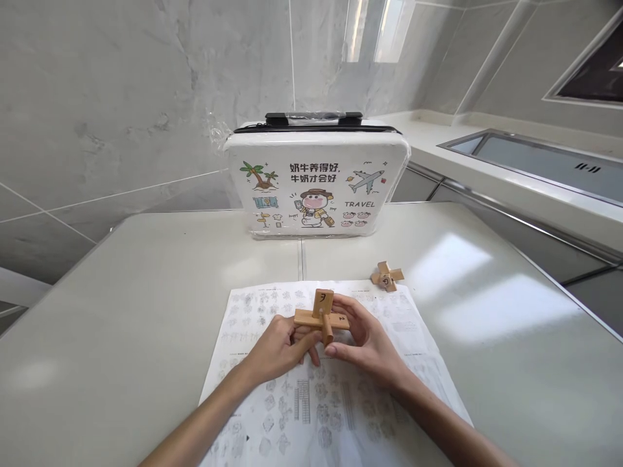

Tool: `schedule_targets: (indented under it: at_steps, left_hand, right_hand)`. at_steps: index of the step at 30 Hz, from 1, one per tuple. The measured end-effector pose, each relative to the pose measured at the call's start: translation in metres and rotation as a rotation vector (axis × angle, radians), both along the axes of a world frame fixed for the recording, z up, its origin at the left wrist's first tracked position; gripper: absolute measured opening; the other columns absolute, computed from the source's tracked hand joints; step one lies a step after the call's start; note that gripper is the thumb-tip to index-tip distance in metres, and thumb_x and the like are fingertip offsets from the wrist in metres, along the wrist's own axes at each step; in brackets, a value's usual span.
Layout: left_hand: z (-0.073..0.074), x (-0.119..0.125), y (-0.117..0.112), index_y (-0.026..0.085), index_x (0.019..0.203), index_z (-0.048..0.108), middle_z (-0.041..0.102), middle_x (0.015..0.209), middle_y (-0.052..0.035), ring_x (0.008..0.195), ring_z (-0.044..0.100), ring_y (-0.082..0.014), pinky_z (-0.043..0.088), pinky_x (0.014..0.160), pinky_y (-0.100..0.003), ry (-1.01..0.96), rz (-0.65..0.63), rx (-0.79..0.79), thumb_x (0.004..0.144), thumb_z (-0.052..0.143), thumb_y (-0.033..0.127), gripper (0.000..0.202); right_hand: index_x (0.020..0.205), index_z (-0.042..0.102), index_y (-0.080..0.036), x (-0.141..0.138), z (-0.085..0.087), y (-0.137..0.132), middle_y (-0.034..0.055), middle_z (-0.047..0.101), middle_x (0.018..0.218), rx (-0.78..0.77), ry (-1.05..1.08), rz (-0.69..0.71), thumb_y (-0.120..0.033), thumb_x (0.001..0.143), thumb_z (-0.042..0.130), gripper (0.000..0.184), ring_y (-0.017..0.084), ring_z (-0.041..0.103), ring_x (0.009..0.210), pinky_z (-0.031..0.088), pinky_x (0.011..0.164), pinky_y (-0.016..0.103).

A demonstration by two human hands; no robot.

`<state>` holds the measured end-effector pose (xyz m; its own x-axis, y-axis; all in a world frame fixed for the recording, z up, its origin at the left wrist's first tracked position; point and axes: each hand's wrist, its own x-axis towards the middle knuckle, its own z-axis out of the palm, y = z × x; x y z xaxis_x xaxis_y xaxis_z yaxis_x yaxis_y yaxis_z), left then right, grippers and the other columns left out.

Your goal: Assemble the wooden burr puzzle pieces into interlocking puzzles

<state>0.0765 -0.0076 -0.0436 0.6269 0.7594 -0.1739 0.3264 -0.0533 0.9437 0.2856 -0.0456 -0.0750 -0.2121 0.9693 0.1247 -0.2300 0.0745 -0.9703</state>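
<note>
Both hands meet over a printed instruction sheet [341, 402] lying on the white table. Between them is a wooden interlocking puzzle [321, 314] of crossed bars, one upright piece marked with a number. My left hand [280, 347] grips the puzzle's left side, fingers curled under it. My right hand [363, 340] holds the right side, thumb below and fingers behind. A second small wooden cross piece [387, 276] lies on the table just past the sheet's far right corner, apart from both hands.
A white carry case [316, 178] with cartoon travel pictures and a black handle stands upright against the tiled wall at the back. A raised counter with a dark inset panel [545, 162] runs along the right. The table edge [559, 285] slants down the right side.
</note>
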Motion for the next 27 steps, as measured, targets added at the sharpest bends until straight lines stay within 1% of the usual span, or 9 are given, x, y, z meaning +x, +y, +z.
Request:
schedule_targets:
  at_steps: [3, 5, 9, 16, 19, 21, 23, 25, 27]
  left_hand:
    - [-0.004, 0.0, -0.002, 0.017, 0.077, 0.073, 0.076, 0.067, -0.002, 0.058, 0.07, -0.0133, 0.049, 0.056, -0.021, 0.013, -0.026, 0.134, 0.104, 0.059, 0.033, 0.035]
    - [-0.006, 0.001, -0.003, 0.018, 0.082, 0.075, 0.076, 0.068, -0.0015, 0.061, 0.072, -0.0137, 0.051, 0.058, -0.021, 0.0, -0.036, 0.176, 0.104, 0.059, 0.03, 0.03]
    - [-0.007, 0.003, -0.006, 0.019, 0.098, 0.077, 0.079, 0.074, -0.0012, 0.061, 0.072, -0.0135, 0.052, 0.055, -0.021, 0.002, -0.058, 0.191, 0.104, 0.059, 0.031, 0.022]
    - [-0.001, 0.004, -0.007, 0.019, 0.084, 0.076, 0.08, 0.074, -0.0025, 0.055, 0.068, -0.0129, 0.046, 0.051, -0.021, 0.062, -0.059, 0.197, 0.105, 0.057, 0.037, 0.033]
    - [0.001, 0.002, -0.005, 0.017, 0.078, 0.072, 0.079, 0.069, -0.0048, 0.05, 0.065, -0.0133, 0.043, 0.048, -0.022, 0.036, -0.052, 0.138, 0.104, 0.057, 0.042, 0.038]
    - [0.001, 0.0, -0.003, 0.017, 0.075, 0.068, 0.076, 0.062, -0.0058, 0.049, 0.065, -0.0146, 0.043, 0.048, -0.023, -0.034, -0.057, 0.081, 0.102, 0.057, 0.045, 0.042]
    - [0.001, -0.003, 0.0, 0.017, 0.072, 0.066, 0.071, 0.056, -0.0049, 0.048, 0.065, -0.0156, 0.046, 0.05, -0.024, -0.123, -0.063, 0.022, 0.101, 0.058, 0.049, 0.044]
    - [-0.001, -0.006, 0.003, 0.017, 0.069, 0.064, 0.067, 0.05, -0.0029, 0.045, 0.063, -0.0153, 0.048, 0.052, -0.026, -0.21, -0.058, -0.034, 0.099, 0.061, 0.052, 0.046]
    - [-0.002, -0.01, 0.006, 0.018, 0.064, 0.061, 0.06, 0.045, -0.0008, 0.041, 0.058, -0.0146, 0.049, 0.051, -0.027, -0.281, -0.059, -0.092, 0.096, 0.064, 0.056, 0.05]
  right_hand:
    - [0.142, 0.058, -0.036, 0.001, -0.001, 0.0, 0.0072, 0.062, 0.147, 0.002, -0.019, 0.007, -0.028, 0.079, 0.093, 0.072, 0.032, 0.056, 0.141, 0.044, 0.12, 0.056]
    - [0.141, 0.058, -0.035, 0.002, 0.001, 0.0, 0.0079, 0.063, 0.145, -0.012, -0.023, 0.008, -0.029, 0.079, 0.093, 0.072, 0.033, 0.057, 0.139, 0.045, 0.118, 0.056]
    - [0.137, 0.059, -0.033, 0.003, 0.007, -0.001, 0.0091, 0.065, 0.139, -0.071, 0.012, 0.003, -0.033, 0.079, 0.092, 0.067, 0.033, 0.061, 0.133, 0.051, 0.112, 0.054]
    - [0.135, 0.058, -0.032, 0.005, 0.018, 0.001, 0.0093, 0.063, 0.142, -0.127, 0.056, 0.049, -0.048, 0.08, 0.09, 0.065, 0.032, 0.058, 0.136, 0.05, 0.111, 0.052]
    - [0.135, 0.058, -0.032, 0.008, 0.021, 0.002, 0.0087, 0.062, 0.143, -0.148, 0.004, 0.036, -0.057, 0.09, 0.078, 0.056, 0.031, 0.056, 0.137, 0.049, 0.111, 0.049]
    - [0.132, 0.059, -0.031, 0.009, 0.023, 0.002, 0.0073, 0.066, 0.134, -0.188, -0.071, -0.016, -0.061, 0.1, 0.063, 0.044, 0.028, 0.061, 0.128, 0.049, 0.108, 0.046]
    - [0.123, 0.064, -0.029, 0.01, 0.025, 0.003, 0.006, 0.07, 0.119, -0.197, -0.146, -0.061, -0.061, 0.106, 0.051, 0.039, 0.026, 0.065, 0.114, 0.049, 0.103, 0.043]
    - [0.102, 0.068, -0.024, 0.01, 0.028, 0.004, 0.0048, 0.069, 0.099, -0.162, -0.186, -0.059, -0.061, 0.107, 0.047, 0.043, 0.024, 0.066, 0.097, 0.05, 0.093, 0.039]
    - [0.082, 0.063, -0.022, 0.009, 0.029, 0.005, 0.0026, 0.064, 0.081, -0.147, -0.194, -0.023, -0.063, 0.107, 0.046, 0.051, 0.02, 0.061, 0.079, 0.049, 0.079, 0.035]
